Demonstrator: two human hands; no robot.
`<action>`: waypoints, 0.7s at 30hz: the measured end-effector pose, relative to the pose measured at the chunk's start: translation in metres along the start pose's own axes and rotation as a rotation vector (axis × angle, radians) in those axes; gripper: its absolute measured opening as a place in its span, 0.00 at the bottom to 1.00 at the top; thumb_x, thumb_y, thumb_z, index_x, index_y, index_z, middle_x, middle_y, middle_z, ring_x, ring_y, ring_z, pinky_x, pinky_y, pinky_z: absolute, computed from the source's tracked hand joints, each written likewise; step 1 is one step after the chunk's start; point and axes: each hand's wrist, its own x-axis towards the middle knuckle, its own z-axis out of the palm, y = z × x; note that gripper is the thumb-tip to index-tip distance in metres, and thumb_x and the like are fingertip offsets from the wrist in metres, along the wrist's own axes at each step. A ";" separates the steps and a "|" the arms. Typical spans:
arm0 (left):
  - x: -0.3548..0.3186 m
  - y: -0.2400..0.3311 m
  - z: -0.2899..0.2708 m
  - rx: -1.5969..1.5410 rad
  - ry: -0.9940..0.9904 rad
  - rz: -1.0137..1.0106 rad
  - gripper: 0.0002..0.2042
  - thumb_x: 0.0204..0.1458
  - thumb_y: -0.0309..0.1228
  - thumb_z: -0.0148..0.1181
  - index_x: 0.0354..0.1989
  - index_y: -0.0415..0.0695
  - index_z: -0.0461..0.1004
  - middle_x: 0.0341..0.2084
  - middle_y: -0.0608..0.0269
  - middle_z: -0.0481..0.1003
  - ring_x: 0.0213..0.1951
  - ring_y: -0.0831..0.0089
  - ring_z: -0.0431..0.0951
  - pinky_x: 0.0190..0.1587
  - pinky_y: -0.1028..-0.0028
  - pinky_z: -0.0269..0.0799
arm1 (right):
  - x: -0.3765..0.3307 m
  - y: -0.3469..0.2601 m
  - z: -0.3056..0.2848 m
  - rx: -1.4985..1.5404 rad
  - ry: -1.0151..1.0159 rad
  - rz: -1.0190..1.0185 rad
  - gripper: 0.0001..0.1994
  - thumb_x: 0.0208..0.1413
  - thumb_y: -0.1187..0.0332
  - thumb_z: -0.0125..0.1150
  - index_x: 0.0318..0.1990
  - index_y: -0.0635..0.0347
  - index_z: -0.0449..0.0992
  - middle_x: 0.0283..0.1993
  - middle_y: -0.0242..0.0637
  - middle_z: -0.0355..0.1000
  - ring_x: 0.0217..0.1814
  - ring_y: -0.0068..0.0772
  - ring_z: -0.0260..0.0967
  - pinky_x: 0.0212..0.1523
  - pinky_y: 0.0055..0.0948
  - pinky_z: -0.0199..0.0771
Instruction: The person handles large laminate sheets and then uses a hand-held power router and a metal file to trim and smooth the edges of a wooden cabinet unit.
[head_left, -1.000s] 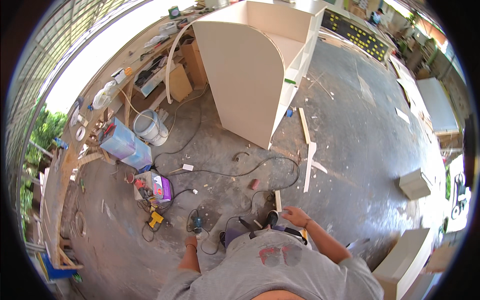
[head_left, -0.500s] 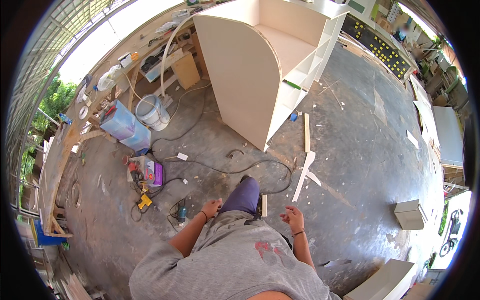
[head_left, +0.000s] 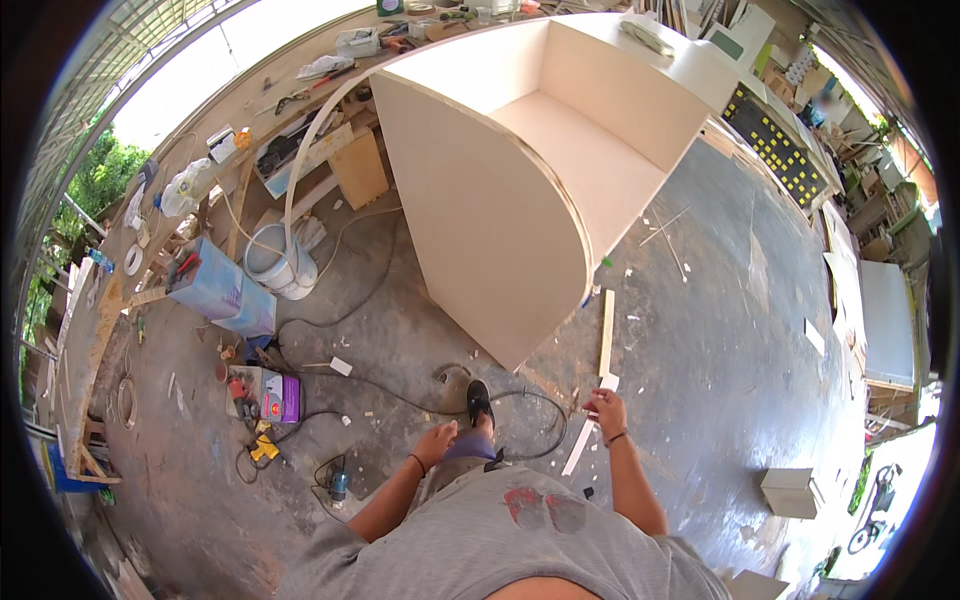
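Observation:
My left hand (head_left: 435, 443) hangs low in front of me with its fingers curled inward; whether anything is inside them is hidden. My right hand (head_left: 606, 412) is raised on the other side, fingers loosely bent and apart, with nothing visible in it. Below it on the floor lie a white strip (head_left: 577, 450) and a pale wooden batten (head_left: 606, 332); the hand overlaps the strip in view. Ahead stands a large cream cabinet (head_left: 490, 210) with a curved side panel and an open top recess. My foot in a black shoe (head_left: 480, 400) is on the floor before it.
A dark cable (head_left: 385, 390) loops across the floor. To the left are a purple-and-white box (head_left: 280, 397), a yellow power tool (head_left: 264, 448), a white bucket (head_left: 292, 275), a blue container (head_left: 228, 300) and a cluttered workbench (head_left: 270, 90). A small cabinet box (head_left: 790, 493) stands right.
I have moved closer to the large cabinet, which now looms larger and hides its shelved side. My right hand has risen and its fingers have bent more. A shoe has come into view ahead.

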 end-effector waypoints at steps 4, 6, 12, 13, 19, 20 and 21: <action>0.023 0.062 -0.034 -0.114 0.274 0.145 0.22 0.61 0.47 0.44 0.32 0.38 0.73 0.22 0.60 0.72 0.30 0.74 0.73 0.34 0.72 0.67 | 0.115 -0.050 -0.015 -0.360 0.091 -0.317 0.15 0.52 0.66 0.59 0.45 0.64 0.73 0.28 0.30 0.73 0.32 0.22 0.73 0.31 0.24 0.72; 0.020 0.094 -0.057 -0.318 0.378 0.062 0.20 0.60 0.45 0.47 0.35 0.38 0.74 0.23 0.61 0.73 0.31 0.75 0.74 0.35 0.73 0.68 | 0.152 -0.083 -0.012 -0.511 0.162 -0.375 0.15 0.51 0.65 0.60 0.45 0.64 0.73 0.30 0.34 0.74 0.33 0.28 0.73 0.34 0.28 0.73; 0.024 0.090 -0.067 -0.325 0.515 0.090 0.18 0.59 0.40 0.53 0.44 0.34 0.73 0.32 0.61 0.77 0.32 0.75 0.75 0.38 0.75 0.71 | 0.214 -0.133 0.019 -0.926 0.192 -0.789 0.21 0.49 0.62 0.60 0.51 0.57 0.71 0.52 0.46 0.69 0.55 0.49 0.65 0.54 0.44 0.67; 0.013 0.097 -0.067 -0.186 0.536 0.062 0.18 0.59 0.40 0.52 0.44 0.34 0.73 0.34 0.60 0.77 0.32 0.74 0.76 0.38 0.75 0.71 | 0.211 -0.148 0.030 -0.974 0.158 -0.746 0.22 0.50 0.61 0.58 0.53 0.57 0.70 0.56 0.47 0.66 0.59 0.50 0.61 0.57 0.46 0.63; 0.001 0.071 -0.018 -0.463 0.752 -0.074 0.16 0.59 0.39 0.53 0.44 0.37 0.73 0.33 0.61 0.77 0.33 0.70 0.78 0.35 0.75 0.72 | 0.256 -0.137 0.055 -1.180 0.180 -0.827 0.27 0.52 0.55 0.53 0.60 0.54 0.65 0.66 0.45 0.55 0.67 0.54 0.49 0.62 0.61 0.49; -0.001 0.079 -0.012 -0.545 0.785 -0.118 0.16 0.58 0.40 0.53 0.45 0.37 0.72 0.33 0.61 0.77 0.33 0.70 0.79 0.35 0.75 0.72 | 0.256 -0.148 0.063 -1.242 0.151 -0.828 0.28 0.53 0.55 0.52 0.61 0.53 0.64 0.67 0.45 0.54 0.67 0.54 0.49 0.62 0.63 0.47; -0.003 0.088 -0.006 -0.628 0.816 -0.162 0.17 0.58 0.40 0.53 0.45 0.38 0.72 0.34 0.61 0.77 0.34 0.70 0.79 0.34 0.75 0.72 | 0.253 -0.161 0.063 -1.264 0.058 -0.770 0.28 0.52 0.54 0.51 0.62 0.49 0.64 0.68 0.42 0.53 0.68 0.52 0.49 0.63 0.66 0.43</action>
